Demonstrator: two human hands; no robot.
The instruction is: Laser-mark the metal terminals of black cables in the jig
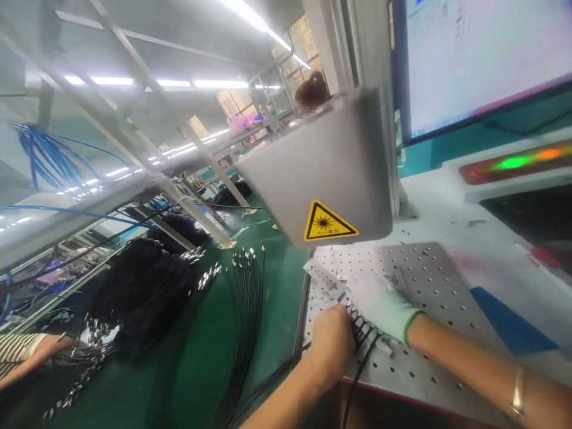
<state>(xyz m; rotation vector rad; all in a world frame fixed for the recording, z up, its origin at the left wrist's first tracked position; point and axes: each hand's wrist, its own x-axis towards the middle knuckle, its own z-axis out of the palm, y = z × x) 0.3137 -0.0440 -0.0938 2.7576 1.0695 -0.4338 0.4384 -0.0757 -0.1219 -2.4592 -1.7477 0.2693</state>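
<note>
My left hand (333,333), bare, is closed at the near left side of a metal fixture (326,277), with black cables (364,345) running out beside and under it. Its fingertips are turned away from view. My right hand (379,304), in a white glove with a green cuff, lies over the fixture's other side, close to a row of small metal cable ends (353,310). The glove's fingers are blurred and partly hidden, so their grip does not show. Beneath both hands is a perforated metal plate (429,286).
A grey machine head (330,173) with a yellow laser warning label overhangs the plate. On the green table (277,268) lie loose black cables (245,298) and a large cable bundle (143,286). Another person's arm (36,357) reaches in at left. A monitor (482,65) stands at right.
</note>
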